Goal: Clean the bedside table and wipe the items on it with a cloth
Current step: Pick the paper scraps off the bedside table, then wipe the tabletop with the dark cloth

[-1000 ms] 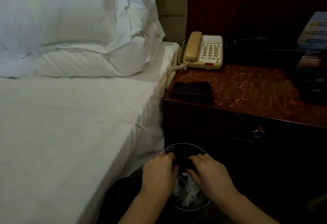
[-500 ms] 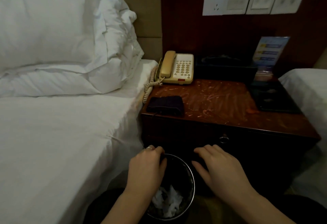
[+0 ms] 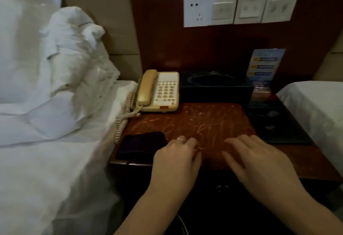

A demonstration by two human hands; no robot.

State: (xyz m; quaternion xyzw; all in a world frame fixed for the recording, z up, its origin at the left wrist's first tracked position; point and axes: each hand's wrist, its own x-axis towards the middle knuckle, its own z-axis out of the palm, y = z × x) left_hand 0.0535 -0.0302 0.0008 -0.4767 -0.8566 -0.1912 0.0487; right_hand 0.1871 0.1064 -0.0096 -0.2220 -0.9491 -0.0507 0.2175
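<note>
- Over the front edge of the scratched reddish-brown wooden tabletop (image 3: 204, 123), two bare hands hover palm-down, side by side with a gap between them.
- Left hand (image 3: 176, 160): fingers loosely extended, holding nothing; a thin ring shows on one finger. Its fingertips lie just right of the dark folded cloth (image 3: 141, 145); whether they touch it cannot be told.
- Right hand (image 3: 256, 160): fingers spread and relaxed, also holding nothing, over the middle-right of the tabletop.
- That dark cloth lies flat at the front left corner of the tabletop, close to the bed.
- Behind the cloth, at the back left, sits a cream push-button telephone (image 3: 159, 91) with its tan handset on the cradle; its coiled cord (image 3: 122, 121) hangs down the left side against the white bed sheet (image 3: 55, 169).
- Right of the telephone, against the wall, stands a black rectangular tissue box (image 3: 217, 88).
- At the back right corner a blue printed card stand (image 3: 263, 67) is upright, and in front of it lies a dark flat tray (image 3: 278, 125) along the right edge.
- On the dark wood wall panel above are a white socket and switch plates (image 3: 239, 8).
- Rumpled white pillows (image 3: 55, 58) are piled on the bed at left; another white bed (image 3: 315, 108) shows at right.
</note>
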